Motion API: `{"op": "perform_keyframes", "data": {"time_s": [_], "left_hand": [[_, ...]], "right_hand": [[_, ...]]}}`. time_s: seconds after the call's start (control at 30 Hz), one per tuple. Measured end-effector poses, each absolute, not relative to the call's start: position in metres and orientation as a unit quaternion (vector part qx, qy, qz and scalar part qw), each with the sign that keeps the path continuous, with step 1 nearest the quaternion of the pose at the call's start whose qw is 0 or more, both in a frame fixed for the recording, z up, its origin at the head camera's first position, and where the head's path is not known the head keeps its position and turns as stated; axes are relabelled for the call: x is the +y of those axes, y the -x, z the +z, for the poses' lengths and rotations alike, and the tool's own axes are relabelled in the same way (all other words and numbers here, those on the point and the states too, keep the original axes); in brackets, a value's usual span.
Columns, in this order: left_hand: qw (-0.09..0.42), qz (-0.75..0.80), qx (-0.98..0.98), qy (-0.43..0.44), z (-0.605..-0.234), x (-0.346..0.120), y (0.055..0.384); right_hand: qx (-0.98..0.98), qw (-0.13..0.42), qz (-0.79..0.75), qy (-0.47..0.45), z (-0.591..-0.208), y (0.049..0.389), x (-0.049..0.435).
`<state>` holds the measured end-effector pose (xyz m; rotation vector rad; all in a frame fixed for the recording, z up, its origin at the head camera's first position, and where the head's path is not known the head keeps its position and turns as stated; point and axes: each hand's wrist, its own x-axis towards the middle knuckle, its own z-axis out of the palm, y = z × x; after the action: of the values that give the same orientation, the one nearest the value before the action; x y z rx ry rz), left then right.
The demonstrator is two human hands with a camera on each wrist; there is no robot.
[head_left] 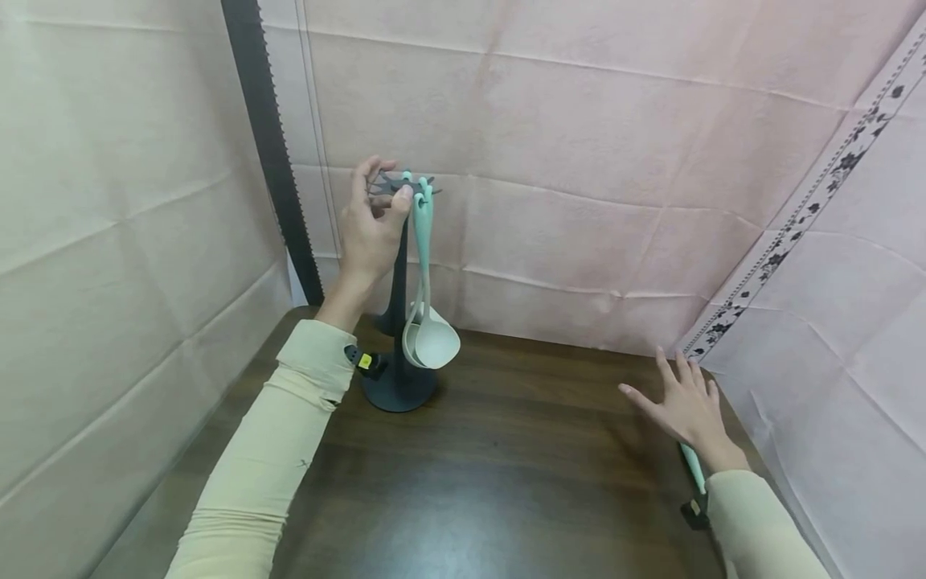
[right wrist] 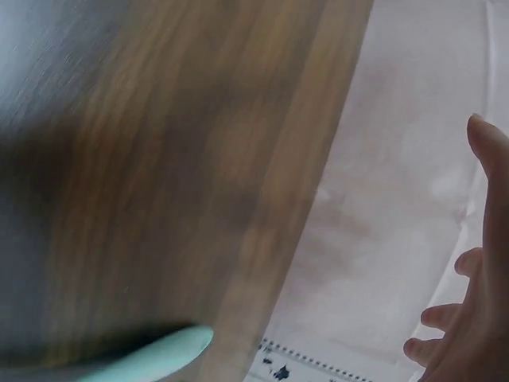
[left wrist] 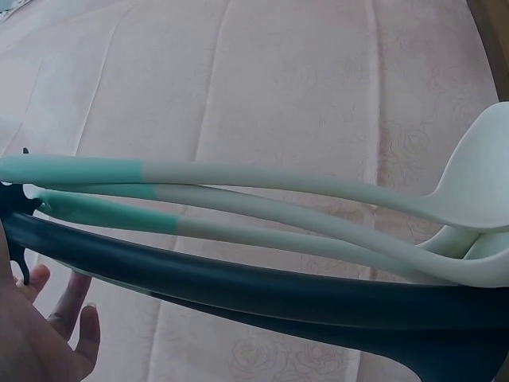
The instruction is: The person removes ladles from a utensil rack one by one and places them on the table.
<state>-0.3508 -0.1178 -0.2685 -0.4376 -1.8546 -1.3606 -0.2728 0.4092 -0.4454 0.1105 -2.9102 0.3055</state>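
A dark utensil stand (head_left: 399,273) stands upright on its round base, with several spiky hooks at the top. Pale ladles (head_left: 437,342) with mint-green handles hang from its right side; in the left wrist view their handles (left wrist: 87,169) run alongside the dark pole (left wrist: 262,274). My left hand (head_left: 372,233) grips the hook top, thumb in front and fingers curled behind. My right hand (head_left: 687,410) is spread over the table's right side, holding nothing. Below it lies a mint-green handle (head_left: 692,466), whose rounded end (right wrist: 187,344) also shows in the right wrist view.
The brown wooden table (head_left: 506,450) meets a pale cloth backdrop (head_left: 579,177) at the back. Cloth walls close in both sides, with a black strip (head_left: 271,153) at left and a flower-patterned border (head_left: 803,201) at right.
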Motion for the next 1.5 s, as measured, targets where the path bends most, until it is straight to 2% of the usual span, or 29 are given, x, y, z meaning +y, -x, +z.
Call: {"op": "perform_keyframes", "data": {"time_s": [0.53, 0.97, 1.3, 1.5], "left_hand": [[0.426, -0.539, -0.709, 0.163, -0.271, -0.113, 0.357], [0.439, -0.563, -0.681, 0.163, -0.271, -0.114, 0.358], [0.420, -0.565, -0.689, 0.169, -0.272, -0.112, 0.356], [0.432, -0.545, -0.697, 0.176, -0.271, -0.112, 0.357]], "right_hand": [[-0.976, 0.164, 0.111, -0.089, -0.426, 0.280, 0.363], [-0.970, 0.175, 0.120, -0.117, -0.407, 0.277, 0.328], [-0.961, 0.187, 0.145, -0.141, -0.397, 0.272, 0.302], [-0.956, 0.187, 0.165, -0.154, -0.391, 0.271, 0.283]]}}
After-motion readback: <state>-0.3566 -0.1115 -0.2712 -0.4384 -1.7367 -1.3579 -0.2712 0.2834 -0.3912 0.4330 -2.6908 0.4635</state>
